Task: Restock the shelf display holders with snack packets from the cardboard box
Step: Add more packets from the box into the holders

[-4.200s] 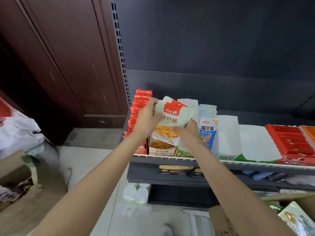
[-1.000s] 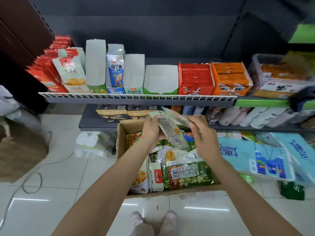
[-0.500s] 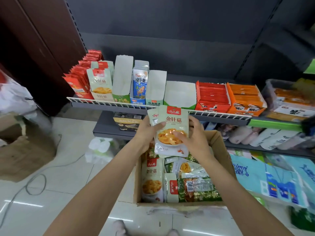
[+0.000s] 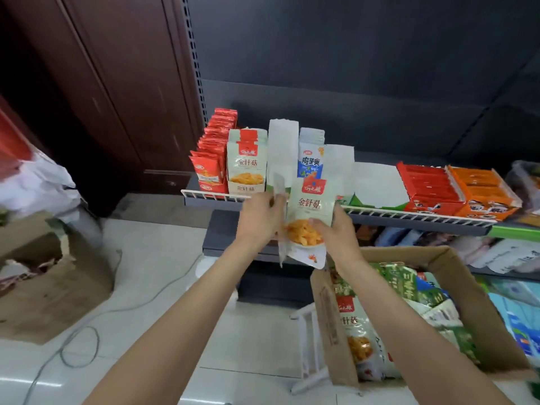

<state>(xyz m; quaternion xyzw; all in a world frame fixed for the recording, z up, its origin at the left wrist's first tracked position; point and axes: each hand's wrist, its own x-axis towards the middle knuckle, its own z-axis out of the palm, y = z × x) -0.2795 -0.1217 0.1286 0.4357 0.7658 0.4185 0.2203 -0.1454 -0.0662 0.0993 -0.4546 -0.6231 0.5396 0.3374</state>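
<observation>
Fingers, left hand (image 4: 261, 217): curled round the left edge of a thin bundle of pale green snack packets with red tops and a picture of orange food (image 4: 309, 217); one packet edge sticks up above the knuckles.
Fingers, right hand (image 4: 336, 232): pinching the same bundle at its lower right, thumb on the printed front.
Packets in hand: upright, front toward the camera, held just in front of the grey wire-fronted shelf (image 4: 409, 218), to the right of the matching holder.
Matching holder: a beige cardboard display holder (image 4: 246, 187) near the left end of the shelf, already carrying packets of the same print.
Shelf neighbours: red packets in a row (image 4: 214, 147) at the far left; a tall white holder (image 4: 283, 150) and a blue-and-white packet (image 4: 311, 162) right of the beige one; flat red (image 4: 426, 185) and orange (image 4: 482, 190) trays farther right.
Cardboard box (image 4: 467, 302): brown, open, at the near right on the floor side, with more packets inside.
Change from half a second ago: the bundle was then low, over the open box; now it is raised to shelf level and the box lies off to the right of both arms.
Floor (image 4: 146, 287): pale tiles, a grey cable (image 4: 79, 343) and a torn brown carton (image 4: 43, 287) at left.
</observation>
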